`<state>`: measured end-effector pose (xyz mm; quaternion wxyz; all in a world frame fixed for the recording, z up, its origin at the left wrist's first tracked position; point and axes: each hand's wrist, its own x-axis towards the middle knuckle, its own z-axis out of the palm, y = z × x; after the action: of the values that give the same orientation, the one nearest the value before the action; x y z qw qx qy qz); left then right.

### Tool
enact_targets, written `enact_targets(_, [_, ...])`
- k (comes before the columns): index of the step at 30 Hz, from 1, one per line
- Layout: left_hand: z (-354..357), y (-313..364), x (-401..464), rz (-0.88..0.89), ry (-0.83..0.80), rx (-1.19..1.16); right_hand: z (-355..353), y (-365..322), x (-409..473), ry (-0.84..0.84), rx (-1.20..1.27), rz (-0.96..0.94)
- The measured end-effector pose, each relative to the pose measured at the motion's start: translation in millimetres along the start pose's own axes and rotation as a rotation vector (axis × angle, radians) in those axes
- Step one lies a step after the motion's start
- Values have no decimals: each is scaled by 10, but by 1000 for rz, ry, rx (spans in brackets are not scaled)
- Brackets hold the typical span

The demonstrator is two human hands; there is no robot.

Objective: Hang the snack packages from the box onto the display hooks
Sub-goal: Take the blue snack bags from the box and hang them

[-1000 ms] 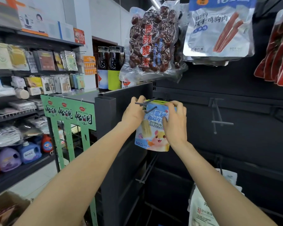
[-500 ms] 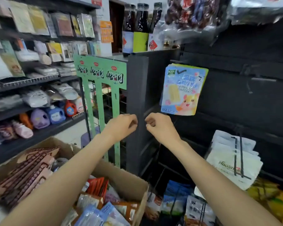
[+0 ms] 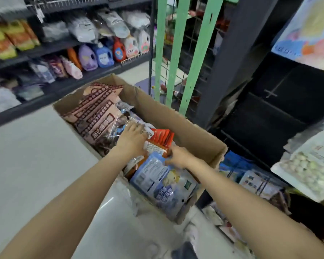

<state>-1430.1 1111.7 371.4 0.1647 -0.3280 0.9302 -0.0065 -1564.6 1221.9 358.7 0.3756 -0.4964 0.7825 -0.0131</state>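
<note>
You are standing in a small shop aisle. At ten o'clock, dark shelves [image 3: 51, 51] carry rows of detergent bottles [image 3: 103, 57] and bagged goods. At one o'clock stands a green display rack [image 3: 176, 53]; at three o'clock, snack packets [image 3: 310, 172] hang on a black hook panel [image 3: 281, 94]. A cardboard stock box [image 3: 176, 116] sits at twelve.

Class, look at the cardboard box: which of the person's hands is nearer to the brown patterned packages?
Left. The left hand lies right beside the brown patterned packages, at their edge. The right hand is farther along the box, over the orange packets and blue pouch.
</note>
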Motion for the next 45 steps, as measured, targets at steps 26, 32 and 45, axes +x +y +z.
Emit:
enact_targets(26, [-893,226,-65,72,511,-1026,-1324,-59,-699,524,80,-220])
enact_targets(32, [-1251,226,18,-48,631,-1166,-1713,212,-1047,498,402,-181])
enact_targets(45, [-2683,936,-79,609,305,-964,-2533,230,-1666,768,1272,-296])
